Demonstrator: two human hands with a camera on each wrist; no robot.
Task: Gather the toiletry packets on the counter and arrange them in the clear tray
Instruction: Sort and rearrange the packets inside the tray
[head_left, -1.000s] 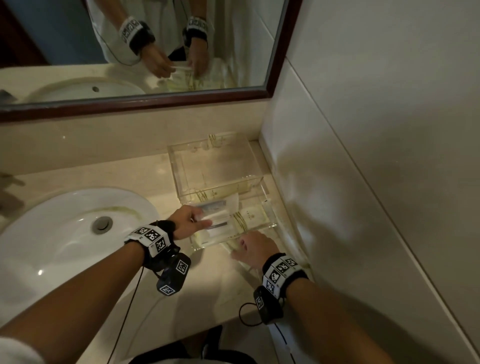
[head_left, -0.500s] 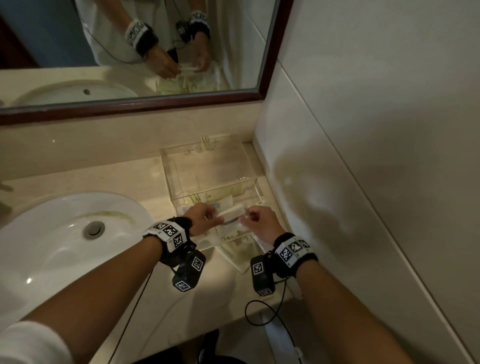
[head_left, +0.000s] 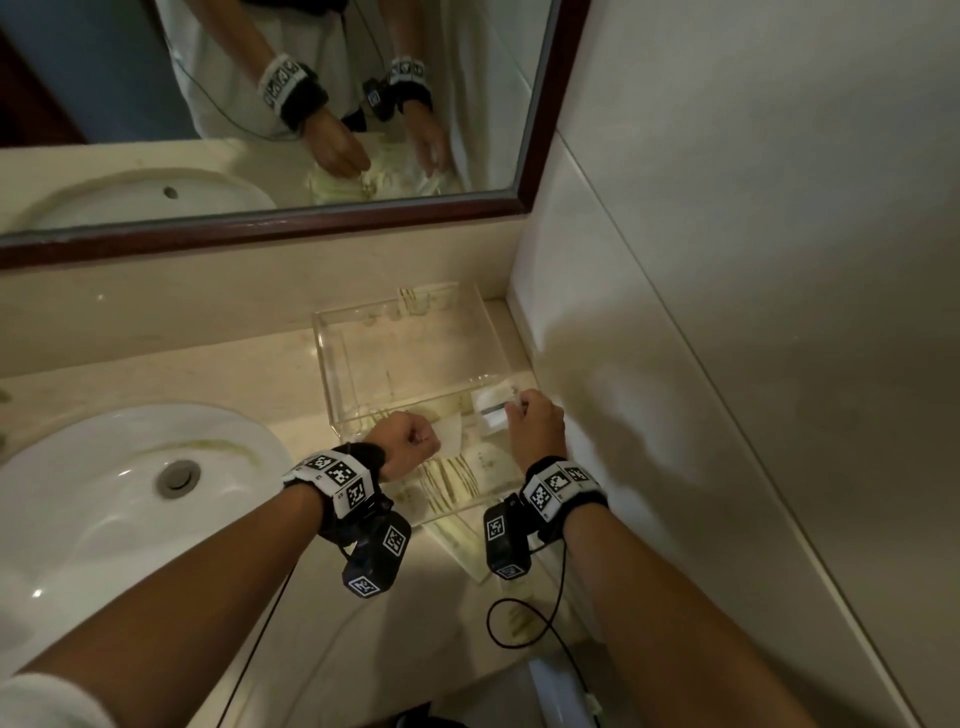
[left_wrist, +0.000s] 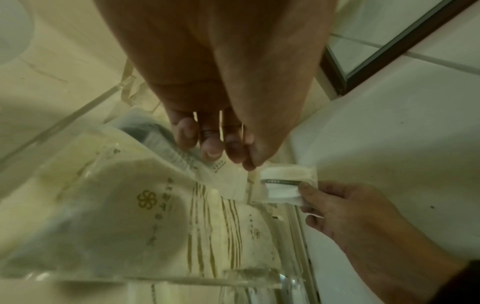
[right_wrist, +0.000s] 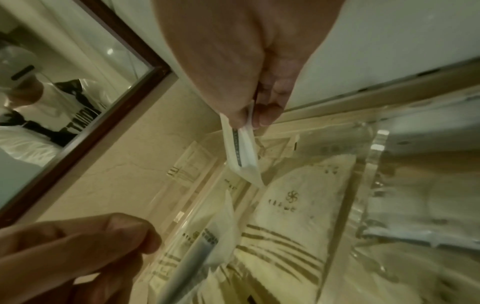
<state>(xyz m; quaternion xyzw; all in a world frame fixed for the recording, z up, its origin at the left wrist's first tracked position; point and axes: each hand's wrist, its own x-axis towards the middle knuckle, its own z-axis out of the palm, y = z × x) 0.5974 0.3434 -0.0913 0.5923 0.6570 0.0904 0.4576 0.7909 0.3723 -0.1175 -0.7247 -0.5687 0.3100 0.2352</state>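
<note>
The clear tray (head_left: 332, 374) stands on the counter against the right wall. Cream packets with gold stripes (head_left: 452, 478) lie in its near part. My left hand (head_left: 423, 439) is curled over the tray's near-left side; its fingers (left_wrist: 213, 148) hold a long packet with a grey item inside (right_wrist: 192, 257). To the right, my right hand (head_left: 517, 408) pinches a small white packet with a green stripe (head_left: 491, 410) by its edge, held over the tray's right side. The pinch (right_wrist: 249, 121) is plain in the right wrist view, with that small packet (right_wrist: 241, 152) hanging tilted.
A white sink (head_left: 104, 509) takes up the counter at left. The mirror (head_left: 260, 104) runs along the back wall and a tiled wall (head_left: 727, 312) closes the right side. Another cream packet (head_left: 457, 545) lies on the counter in front of the tray.
The two hands were together on packets over the tray. Now my right hand has drawn away to the right with the small white packet; my left hand stays with the long packet.
</note>
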